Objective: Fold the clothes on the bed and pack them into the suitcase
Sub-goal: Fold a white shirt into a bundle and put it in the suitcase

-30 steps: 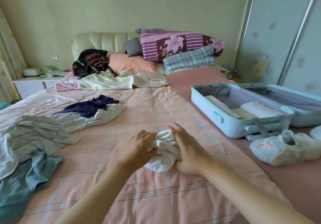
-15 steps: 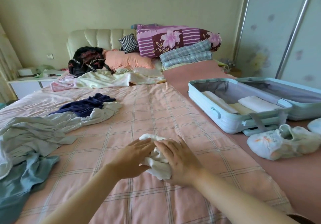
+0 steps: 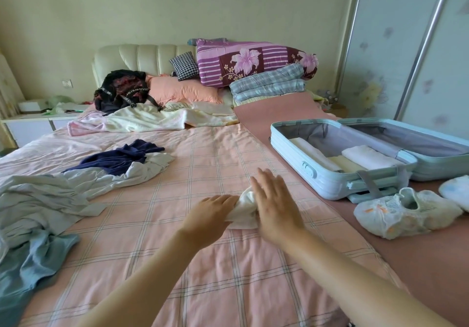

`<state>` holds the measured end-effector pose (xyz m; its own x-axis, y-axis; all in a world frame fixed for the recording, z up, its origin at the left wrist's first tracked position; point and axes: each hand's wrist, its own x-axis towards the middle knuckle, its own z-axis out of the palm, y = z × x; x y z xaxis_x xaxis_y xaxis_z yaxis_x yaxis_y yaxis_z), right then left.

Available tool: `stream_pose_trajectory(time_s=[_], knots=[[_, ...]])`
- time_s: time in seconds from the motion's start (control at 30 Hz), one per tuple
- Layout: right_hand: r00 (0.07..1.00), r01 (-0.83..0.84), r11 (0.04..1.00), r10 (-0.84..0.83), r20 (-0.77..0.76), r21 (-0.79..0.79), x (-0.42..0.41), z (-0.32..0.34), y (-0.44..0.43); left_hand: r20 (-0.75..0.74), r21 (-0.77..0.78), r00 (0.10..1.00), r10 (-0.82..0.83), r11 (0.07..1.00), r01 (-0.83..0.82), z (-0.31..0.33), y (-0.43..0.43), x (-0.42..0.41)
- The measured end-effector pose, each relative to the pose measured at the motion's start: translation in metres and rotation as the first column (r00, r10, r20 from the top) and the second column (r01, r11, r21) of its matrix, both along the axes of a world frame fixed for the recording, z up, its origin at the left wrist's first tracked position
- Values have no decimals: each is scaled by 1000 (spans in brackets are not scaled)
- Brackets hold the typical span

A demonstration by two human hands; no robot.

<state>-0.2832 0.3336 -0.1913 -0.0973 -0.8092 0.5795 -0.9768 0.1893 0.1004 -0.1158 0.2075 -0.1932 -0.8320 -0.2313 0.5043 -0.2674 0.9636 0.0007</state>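
right hand (image 3: pixel 275 208) has come up off the small white garment (image 3: pixel 245 213) since half a second ago. it was cupped over the bundle then. now its fingers are straight and a bit spread, palm hovering at the bundle's right side, holding nothing. left hand (image 3: pixel 214 212) hasn't let go: fingers curled onto the left end of the cloth, tips buried in the folds. it pins the bundle while the other hand resets. camera swung a little too, nothing else on the bed (image 3: pixel 177 263) shifted.

garment sits bunched mid-bed between both hands. suitcase (image 3: pixel 317 178) is well to its right, lying open on the pink strip beside the checked sheet. looks put there so a finished piece goes across in one reach. its near half already holds folded pieces (image 3: pixel 368 156) side by side, white and cream.

unfolded clothes (image 3: pixel 114 169) are heaped on the left, navy on white, with grey-green and blue nearer the edge. they lie apart from the hands, probably kept out of the working patch. pale shoe (image 3: pixel 406 212) lies just in front of the suitcase, not touching the garment.

judgement: mid-fold or rolling a small item, early-to-middle of the task, most of the pile untouched. right hand likely about to flatten or tuck. cloth is soft and would spring loose if the left end is released.
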Motion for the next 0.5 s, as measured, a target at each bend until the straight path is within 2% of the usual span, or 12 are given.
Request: stream_pose_trajectory(time_s=[0.07,0.17,0.23,0.3,0.37,0.5], knots=[[992,-15,993,29,-120,113,17,-3,-1,22,24,1000,7,1000,-7,9,0,-7],[984,19,978,19,-180,209,20,-9,-7,9,42,1000,-23,999,23,15,-3,-5],[980,15,985,19,-197,171,11,-8,-13,-16,55,999,-34,998,35,13,-4,0],[976,-67,990,92,-196,128,1,-5,-14,-24,72,999,-34,997,36,14,-3,2],[976,-103,987,124,-180,122,-10,2,-11,-54,159,998,-40,986,48,22,-1,-3],[986,-117,992,121,-117,38,-43,31,0,-200,220,972,-122,961,166,61,-3,-41]])
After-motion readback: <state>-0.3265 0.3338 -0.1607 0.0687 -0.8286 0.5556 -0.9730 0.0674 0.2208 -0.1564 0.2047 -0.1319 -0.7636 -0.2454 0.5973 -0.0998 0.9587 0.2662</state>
